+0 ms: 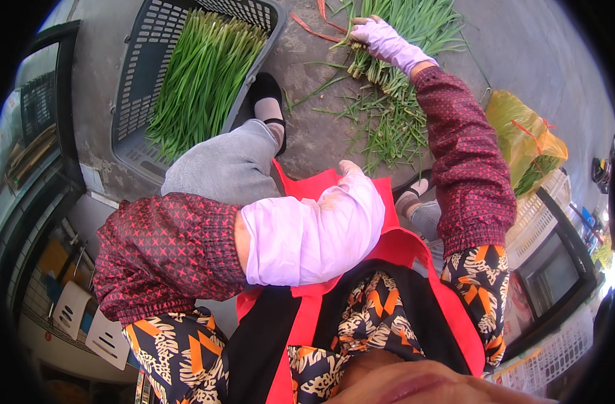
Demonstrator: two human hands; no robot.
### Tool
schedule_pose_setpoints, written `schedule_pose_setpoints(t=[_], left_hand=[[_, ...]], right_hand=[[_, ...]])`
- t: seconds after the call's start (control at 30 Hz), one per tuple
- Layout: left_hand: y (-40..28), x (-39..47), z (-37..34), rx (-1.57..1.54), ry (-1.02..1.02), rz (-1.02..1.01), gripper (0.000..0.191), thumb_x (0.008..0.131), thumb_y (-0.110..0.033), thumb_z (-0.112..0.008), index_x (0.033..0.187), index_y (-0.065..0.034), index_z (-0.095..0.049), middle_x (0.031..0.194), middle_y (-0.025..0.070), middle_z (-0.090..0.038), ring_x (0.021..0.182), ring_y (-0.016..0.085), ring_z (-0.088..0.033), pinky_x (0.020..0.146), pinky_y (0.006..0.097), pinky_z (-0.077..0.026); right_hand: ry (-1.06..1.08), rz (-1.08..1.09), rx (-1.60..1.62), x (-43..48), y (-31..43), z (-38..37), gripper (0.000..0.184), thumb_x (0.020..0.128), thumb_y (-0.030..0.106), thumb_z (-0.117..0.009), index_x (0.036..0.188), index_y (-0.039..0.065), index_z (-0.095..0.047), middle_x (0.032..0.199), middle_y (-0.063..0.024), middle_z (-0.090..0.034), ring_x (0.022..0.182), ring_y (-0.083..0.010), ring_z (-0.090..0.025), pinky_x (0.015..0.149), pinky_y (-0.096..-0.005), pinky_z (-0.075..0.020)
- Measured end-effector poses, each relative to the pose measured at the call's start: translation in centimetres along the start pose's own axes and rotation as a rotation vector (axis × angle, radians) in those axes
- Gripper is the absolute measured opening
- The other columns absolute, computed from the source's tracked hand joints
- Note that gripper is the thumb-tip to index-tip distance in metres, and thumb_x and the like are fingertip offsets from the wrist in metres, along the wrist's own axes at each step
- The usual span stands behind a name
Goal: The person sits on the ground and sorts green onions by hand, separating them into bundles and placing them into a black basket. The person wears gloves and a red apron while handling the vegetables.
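Observation:
My right hand (383, 43), in a lilac glove, reaches forward to the cut ends of a pile of long green stalks, likely garlic chives (413, 22), on the floor; its fingers touch the stalks, and whether they grip any is unclear. My left hand (337, 202), gloved too, is bent in front of the red apron (307, 184), its fingers mostly hidden. Loose trimmings (393, 136) lie between the pile and my feet. At the left, a grey plastic crate (135, 91) holds a thick row of chives (201, 86) with their cut ends towards the far side.
Red ties (317, 33) lie beside the pile. A yellow plastic bag (524, 131) with greens stands at the right, near a white basket (534, 227). My shoes (267, 91) flank the trimmings. A dark-framed glass door or cabinet (65, 116) is at the far left.

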State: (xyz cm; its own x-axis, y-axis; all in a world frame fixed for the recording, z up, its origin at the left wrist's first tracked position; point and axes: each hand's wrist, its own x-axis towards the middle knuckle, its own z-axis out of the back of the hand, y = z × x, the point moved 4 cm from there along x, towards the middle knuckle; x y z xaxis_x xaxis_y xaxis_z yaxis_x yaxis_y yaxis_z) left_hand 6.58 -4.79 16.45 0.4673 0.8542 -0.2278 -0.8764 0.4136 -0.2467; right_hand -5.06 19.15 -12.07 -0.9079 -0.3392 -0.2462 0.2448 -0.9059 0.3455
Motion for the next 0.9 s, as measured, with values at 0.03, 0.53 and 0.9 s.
schedule_pose_setpoints(t=[0.03, 0.53, 0.9], left_hand=[[0.0, 0.1, 0.0, -0.039, 0.026, 0.004, 0.017, 0.076, -0.011, -0.058, 0.083, 0.0045, -0.061, 0.065, 0.0117, -0.055, 0.061, 0.023, -0.055, 0.067, 0.0448, -0.05], [0.1, 0.1, 0.4, -0.122, 0.0, 0.001, 0.016, 0.081, -0.011, -0.056, 0.082, 0.004, -0.061, 0.067, 0.0133, -0.057, 0.064, 0.025, -0.057, 0.069, 0.0457, -0.051], [0.1, -0.3, -0.4, -0.094, 0.032, -0.085, 0.023, 0.081, -0.012, -0.056, 0.091, 0.0075, -0.062, 0.071, 0.0148, -0.059, 0.065, 0.027, -0.059, 0.071, 0.0478, -0.052]], right_hand=[[0.004, -0.048, 0.148, -0.1, -0.3, 0.7, 0.013, 0.079, 0.017, -0.065, 0.091, 0.02, -0.069, 0.111, -0.0019, -0.066, 0.121, -0.026, -0.053, 0.108, -0.052, -0.0282], [0.158, 0.328, -0.519, -4.9, 2.5, -4.8, 0.01, 0.075, 0.021, -0.062, 0.08, 0.021, -0.071, 0.099, -0.0024, -0.063, 0.113, -0.023, -0.055, 0.107, -0.0505, -0.0349], [-0.159, 0.265, -0.257, -5.0, 1.7, 1.3, 0.018, 0.072, 0.014, -0.067, 0.089, 0.013, -0.064, 0.103, -0.0043, -0.061, 0.114, -0.0233, -0.055, 0.107, -0.0447, -0.0359]])
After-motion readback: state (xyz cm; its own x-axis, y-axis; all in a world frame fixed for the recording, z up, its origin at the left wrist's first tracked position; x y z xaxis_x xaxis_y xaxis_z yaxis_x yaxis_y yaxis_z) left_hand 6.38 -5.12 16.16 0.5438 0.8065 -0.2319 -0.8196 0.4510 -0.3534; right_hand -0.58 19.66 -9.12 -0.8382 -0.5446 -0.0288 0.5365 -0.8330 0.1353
